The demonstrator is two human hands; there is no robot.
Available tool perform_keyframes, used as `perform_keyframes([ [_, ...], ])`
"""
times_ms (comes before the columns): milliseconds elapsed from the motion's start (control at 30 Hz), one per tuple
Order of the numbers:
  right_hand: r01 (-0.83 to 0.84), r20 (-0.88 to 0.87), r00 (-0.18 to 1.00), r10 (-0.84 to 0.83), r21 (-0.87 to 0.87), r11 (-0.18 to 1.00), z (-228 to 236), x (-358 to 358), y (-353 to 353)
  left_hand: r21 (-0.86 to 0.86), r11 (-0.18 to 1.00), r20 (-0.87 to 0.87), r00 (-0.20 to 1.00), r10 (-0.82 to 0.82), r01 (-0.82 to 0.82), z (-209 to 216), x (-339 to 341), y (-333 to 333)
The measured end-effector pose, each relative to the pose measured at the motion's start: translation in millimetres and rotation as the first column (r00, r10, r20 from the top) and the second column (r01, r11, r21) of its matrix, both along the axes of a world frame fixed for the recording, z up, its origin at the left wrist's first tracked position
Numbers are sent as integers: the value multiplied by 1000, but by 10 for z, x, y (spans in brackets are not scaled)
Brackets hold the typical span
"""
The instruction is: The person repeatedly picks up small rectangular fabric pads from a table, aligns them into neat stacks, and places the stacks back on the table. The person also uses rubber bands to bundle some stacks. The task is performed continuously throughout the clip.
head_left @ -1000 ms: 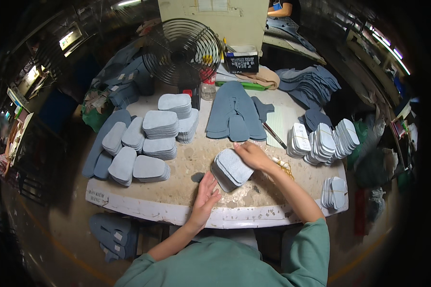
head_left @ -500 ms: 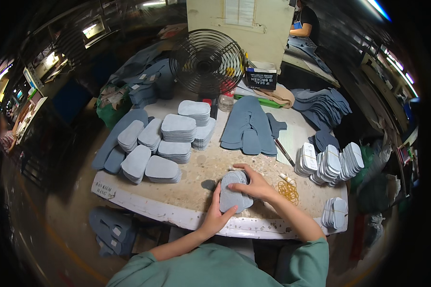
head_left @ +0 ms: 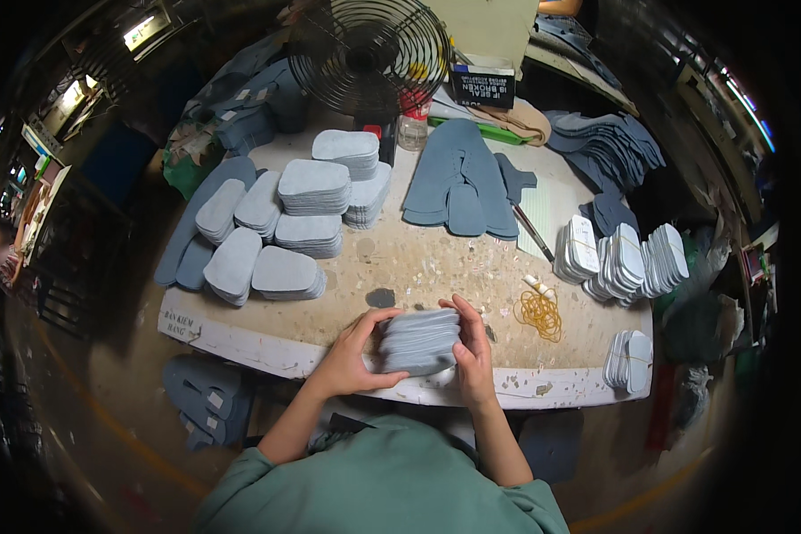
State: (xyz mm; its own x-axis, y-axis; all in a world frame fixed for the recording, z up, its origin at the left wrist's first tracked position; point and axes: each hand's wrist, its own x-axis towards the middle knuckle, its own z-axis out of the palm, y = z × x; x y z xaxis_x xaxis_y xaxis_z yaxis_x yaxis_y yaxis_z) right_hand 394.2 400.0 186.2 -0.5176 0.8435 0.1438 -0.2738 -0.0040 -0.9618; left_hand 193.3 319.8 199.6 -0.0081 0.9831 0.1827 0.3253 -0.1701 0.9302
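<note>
A thick stack of light grey rounded cut pieces [head_left: 421, 343] is held on its side at the table's near edge, its layered edges facing up. My left hand [head_left: 351, 358] grips its left end, thumb along the near side. Around the right end curls my right hand [head_left: 474, 356], fingers on the far side and thumb on the near one. To the right of my hands lies a loose heap of yellow rubber bands [head_left: 539, 314]. Several neat stacks of similar grey pieces [head_left: 314, 189] stand on the left of the table.
Banded bundles of pieces [head_left: 621, 262] stand at the right, with a smaller bundle [head_left: 628, 360] at the near right corner. Large blue-grey cut panels [head_left: 458, 182], a pen [head_left: 532, 231], a bottle [head_left: 413, 129], a black box [head_left: 482, 86] and a fan [head_left: 365, 55] occupy the back.
The stack has been turned from showing its flat face to showing its layered edges. My right hand has moved from its top and far side to its right end. The view has tilted down.
</note>
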Motion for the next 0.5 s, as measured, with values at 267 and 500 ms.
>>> perform_keyframes([
  [267, 98, -31, 995, -99, -28, 995, -130, 19, -85, 169, 983, -182, 978, 98, -67, -86, 160, -38],
  [500, -18, 215, 973, -80, 416, 909, 120, 22, -135, 247, 965, 114, 991, 66, -93, -294, 248, -56],
])
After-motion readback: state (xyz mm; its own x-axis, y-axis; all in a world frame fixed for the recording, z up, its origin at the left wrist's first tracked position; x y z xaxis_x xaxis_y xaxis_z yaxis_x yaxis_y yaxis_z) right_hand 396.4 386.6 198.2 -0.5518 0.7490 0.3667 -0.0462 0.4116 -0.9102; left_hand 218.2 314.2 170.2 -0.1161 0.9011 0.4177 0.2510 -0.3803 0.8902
